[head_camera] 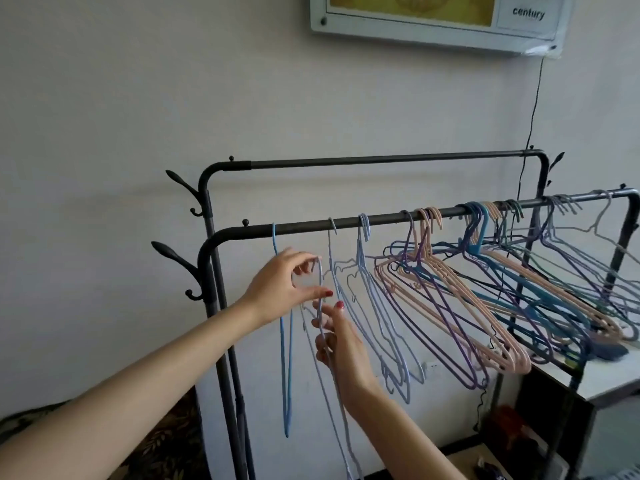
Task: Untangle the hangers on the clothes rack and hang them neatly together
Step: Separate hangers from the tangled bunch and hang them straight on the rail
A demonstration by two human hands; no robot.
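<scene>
Hangers: thin wire hangers in pale lilac, blue, purple and pink hang along the front bar of the dark metal double-rail clothes rack. Most sit bunched and crossed over one another on the right half of the bar; a few hang singly on the left.

Head view, held item: one pale lilac wire hanger is off the bar, held just below it near the left end.

Left hand: fingers curled, thumb and fingertips pinching the hook of the held hanger.

Right hand: fingers wrapped round the neck and upper frame of the same hanger, lower down.

Neighbour: a blue wire hanger hangs on the bar just left of the hands, seen edge-on.

Step in hand: judged to be rehanging a freed hanger beside the sorted ones on the left.

Next move: lift the hook over the front bar, seat it close to the blue hanger, facing the same way; then return to the tangled cluster on the right.

Rear bar: carries no hangers.

Room: plain pale wall; a white framed panel marked "century" above; a black cable drops from it; a white-topped cabinet lower right.
</scene>
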